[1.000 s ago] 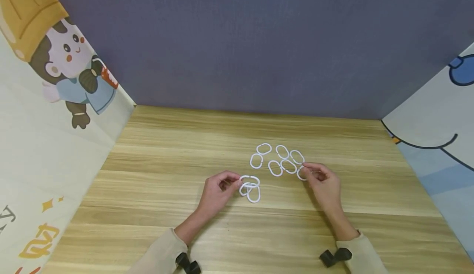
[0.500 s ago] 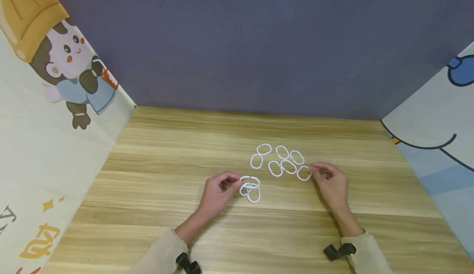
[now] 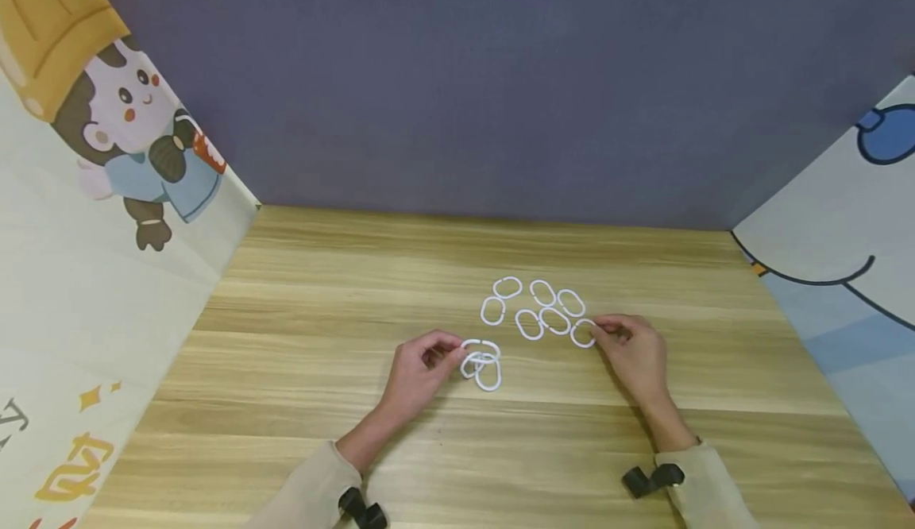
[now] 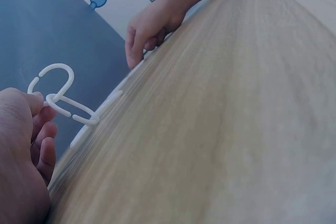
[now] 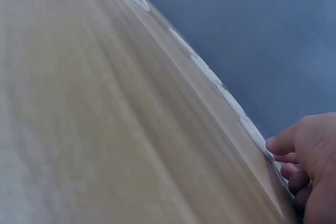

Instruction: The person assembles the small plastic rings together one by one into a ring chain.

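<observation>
My left hand (image 3: 422,366) pinches a white oval link (image 3: 480,344), split by a small gap, between thumb and fingertips. Joined with it are other white links (image 3: 489,386), which hang down to the tabletop in the left wrist view. On the right, my right hand (image 3: 636,354) has thumb and forefinger at the right edge of a single white link (image 3: 574,341), which lies flat on the table. In the right wrist view the fingertips (image 5: 273,144) meet that link's near end (image 5: 254,135); the fingertips cover part of it.
Several more white oval links (image 3: 529,337) lie flat on the wooden table (image 3: 322,291), between and beyond the hands. A dark blue-grey panel (image 3: 457,100) rises behind the table. Side panels with cartoon prints stand at left (image 3: 143,291) and right (image 3: 822,243).
My right hand drew away from the rightmost link to the right, then came back left to its edge. The left hand keeps its hold and has hardly moved.
</observation>
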{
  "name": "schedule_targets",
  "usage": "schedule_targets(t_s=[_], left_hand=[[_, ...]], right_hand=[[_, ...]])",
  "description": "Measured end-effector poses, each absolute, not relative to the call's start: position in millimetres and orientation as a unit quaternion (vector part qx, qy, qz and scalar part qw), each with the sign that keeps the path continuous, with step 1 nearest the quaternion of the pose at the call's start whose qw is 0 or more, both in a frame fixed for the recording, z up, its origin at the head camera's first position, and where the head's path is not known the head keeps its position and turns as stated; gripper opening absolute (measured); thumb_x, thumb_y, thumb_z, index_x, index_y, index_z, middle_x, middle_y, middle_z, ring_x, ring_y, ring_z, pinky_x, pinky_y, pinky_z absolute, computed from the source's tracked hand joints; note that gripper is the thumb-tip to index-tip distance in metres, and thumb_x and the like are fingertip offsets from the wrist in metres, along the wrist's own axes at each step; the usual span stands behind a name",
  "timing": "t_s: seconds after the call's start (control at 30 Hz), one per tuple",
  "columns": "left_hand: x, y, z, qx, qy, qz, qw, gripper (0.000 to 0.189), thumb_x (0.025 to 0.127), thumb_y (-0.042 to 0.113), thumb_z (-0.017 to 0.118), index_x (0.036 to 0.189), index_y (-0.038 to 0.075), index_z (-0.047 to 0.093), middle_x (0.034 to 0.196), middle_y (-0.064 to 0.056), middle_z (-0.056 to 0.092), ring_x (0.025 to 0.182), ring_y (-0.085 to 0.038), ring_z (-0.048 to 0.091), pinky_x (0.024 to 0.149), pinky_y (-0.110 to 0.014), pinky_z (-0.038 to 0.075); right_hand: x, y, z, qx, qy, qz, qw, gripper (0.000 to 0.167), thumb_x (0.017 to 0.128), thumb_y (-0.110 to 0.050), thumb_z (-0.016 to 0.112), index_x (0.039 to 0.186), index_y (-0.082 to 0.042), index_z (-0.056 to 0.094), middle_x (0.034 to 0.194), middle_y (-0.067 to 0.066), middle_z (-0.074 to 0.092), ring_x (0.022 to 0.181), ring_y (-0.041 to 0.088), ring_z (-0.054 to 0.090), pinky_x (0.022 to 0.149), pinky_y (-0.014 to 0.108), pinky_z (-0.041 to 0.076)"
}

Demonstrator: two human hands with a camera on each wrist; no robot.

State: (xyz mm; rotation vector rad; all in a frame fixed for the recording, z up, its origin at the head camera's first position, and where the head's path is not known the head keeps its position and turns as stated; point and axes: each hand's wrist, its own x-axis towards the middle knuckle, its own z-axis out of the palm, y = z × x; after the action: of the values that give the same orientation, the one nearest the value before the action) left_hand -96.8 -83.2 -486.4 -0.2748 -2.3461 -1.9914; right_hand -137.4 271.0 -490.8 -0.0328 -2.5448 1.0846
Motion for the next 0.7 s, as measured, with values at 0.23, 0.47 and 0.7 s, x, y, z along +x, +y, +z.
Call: schedule_targets(t_s=[0.23, 0.47, 0.7], left_hand=[[-96.9, -83.8, -485.8, -0.086, -0.761, -0.643, 0.026, 0.008, 0.097, 0.004, 0.084, 0.104, 0.001, 0.082, 0.097, -0.012, 0.080, 0.080, -0.010, 0.066, 0.073, -0.020, 0.056], [-96.8, -84.1, -485.6, -0.088, -0.760, -0.644, 0.025, 0.008, 0.097, 0.004, 0.084, 0.105, 0.001, 0.082, 0.097, -0.012, 0.080, 0.080, -0.010, 0.066, 0.073, -0.020, 0.056], [-96.7, -83.8, -485.2, -0.089, -0.764, -0.639, 0.022, 0.008, 0.097, 0.005, 0.084, 0.105, 0.001, 0.082, 0.096, -0.012, 0.080, 0.080, -0.010, 0.066, 0.073, -0.020, 0.055]], right_hand=[[-139.4, 269.4, -489.1, -0.020, -0.915, 0.366, 0.168, 0.013, 0.088, -0.010, 0.094, 0.097, -0.004, 0.086, 0.094, 0.012, 0.078, 0.075, 0.002, 0.059, 0.066, 0.011, 0.042], [-139.1, 269.3, -488.4, -0.016, -0.919, 0.358, 0.164, 0.011, 0.089, -0.009, 0.093, 0.096, -0.006, 0.086, 0.093, 0.011, 0.078, 0.074, 0.005, 0.057, 0.064, 0.014, 0.040], [-137.7, 270.7, -489.5, -0.009, -0.924, 0.343, 0.170, 0.007, 0.090, -0.008, 0.091, 0.094, -0.007, 0.086, 0.092, 0.010, 0.078, 0.076, 0.013, 0.060, 0.067, 0.016, 0.040]])
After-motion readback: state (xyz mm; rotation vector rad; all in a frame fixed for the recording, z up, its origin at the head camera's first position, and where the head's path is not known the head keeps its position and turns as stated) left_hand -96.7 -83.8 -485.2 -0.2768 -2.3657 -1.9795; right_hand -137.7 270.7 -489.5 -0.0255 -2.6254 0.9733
